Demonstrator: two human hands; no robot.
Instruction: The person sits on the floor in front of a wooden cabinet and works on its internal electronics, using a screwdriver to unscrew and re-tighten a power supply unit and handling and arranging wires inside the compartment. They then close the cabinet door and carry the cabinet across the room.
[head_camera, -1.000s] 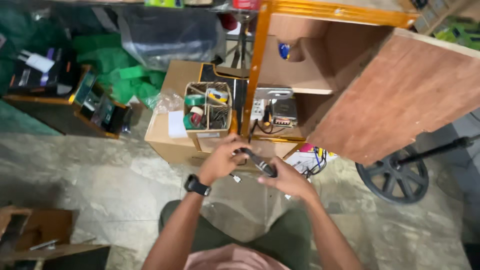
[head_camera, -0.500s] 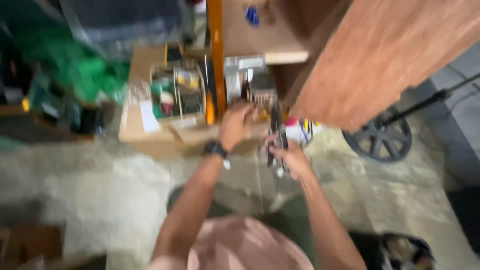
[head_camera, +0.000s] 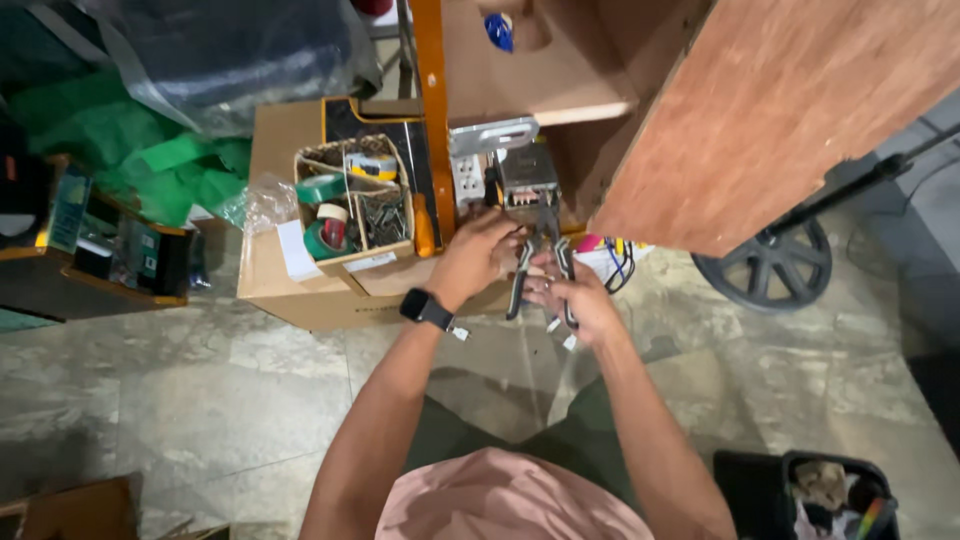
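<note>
1. One pair of pliers with dark grey-and-black handles (head_camera: 541, 268) sits at the middle of the view, nose pointing to twelve o'clock toward one grey metal electrical box (head_camera: 527, 178), handles spread toward six o'clock.
2. Two hands work it. The right hand (head_camera: 577, 300) is clamped on the handles from five o'clock. The left hand (head_camera: 474, 255), one black smartwatch (head_camera: 427, 309) on its wrist, reaches in from seven o'clock, fingers curled at the pliers' head; whether it grips the tool or the box I cannot tell. The hands are close together, almost touching.
3. At twelve o'clock one orange metal upright (head_camera: 432, 120) stands just left of the box, partly blocking that side.
4. At two o'clock one large brown plywood panel (head_camera: 790, 110) overhangs.
5. At ten o'clock one brown cardboard box (head_camera: 290, 270) carries one small open tray (head_camera: 352, 200) with two visible green tape rolls (head_camera: 322, 240) and assorted hardware.
6. At three o'clock one black spoked wheel (head_camera: 765, 265) rests on the stone floor (head_camera: 150, 400).
7. At five o'clock one black bag (head_camera: 810, 495) lies open.
8. Compared with half a second ago, the view has sharpened and steadied; the hands have come together at the box, and the pliers now point upward rather than hanging beside the right hand.
</note>
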